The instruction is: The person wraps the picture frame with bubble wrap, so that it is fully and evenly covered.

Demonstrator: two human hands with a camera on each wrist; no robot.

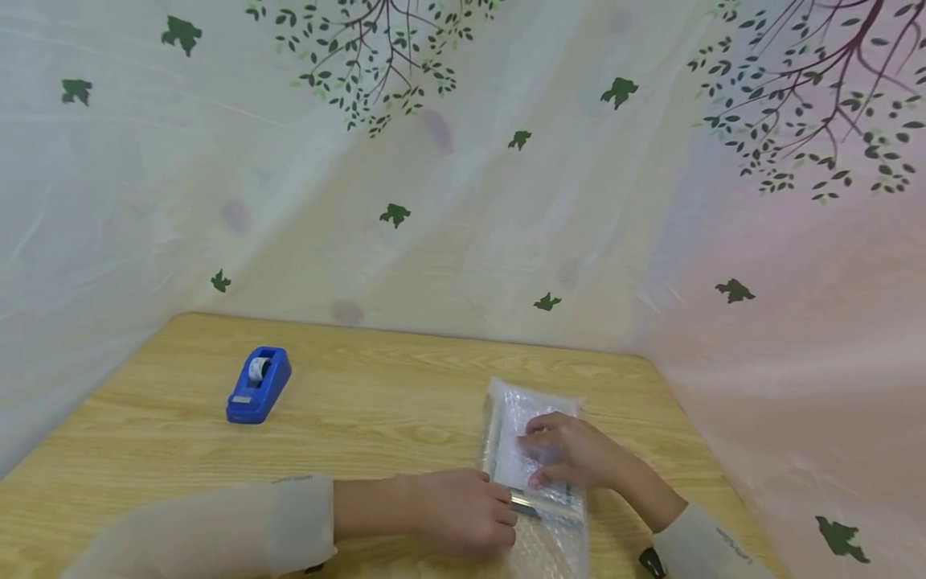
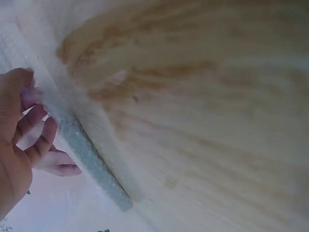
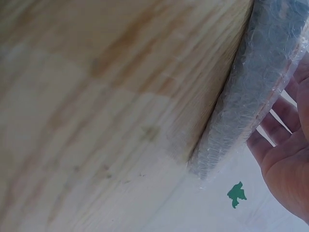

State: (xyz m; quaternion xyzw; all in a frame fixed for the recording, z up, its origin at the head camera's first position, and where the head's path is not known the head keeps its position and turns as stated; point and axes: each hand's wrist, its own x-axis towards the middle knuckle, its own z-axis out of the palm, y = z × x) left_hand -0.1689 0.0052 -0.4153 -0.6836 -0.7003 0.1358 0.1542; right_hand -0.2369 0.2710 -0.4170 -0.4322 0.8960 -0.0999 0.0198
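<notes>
A flat rectangular frame [image 1: 522, 500] with a shiny gold-and-dark edge lies in clear bubble wrap [image 1: 553, 540] on the wooden table. At the wrap's left side is my left hand [image 1: 466, 511], its fingers curled; the left wrist view shows this hand [image 2: 24, 130] pinching the plastic edge. My right hand [image 1: 571, 452] hovers or rests lightly over the wrapped face, fingers spread and slightly bent. Whether its fingertips touch is hard to tell. From the right wrist, the thick bubble-wrapped side [image 3: 251, 82] stands beside that hand's fingers.
A blue tape dispenser [image 1: 259, 386] with a roll of tape stands at the table's left. The wooden table [image 1: 362, 402] meets a pale curtain [image 1: 448, 241] printed with leaves and branches at the back and sides.
</notes>
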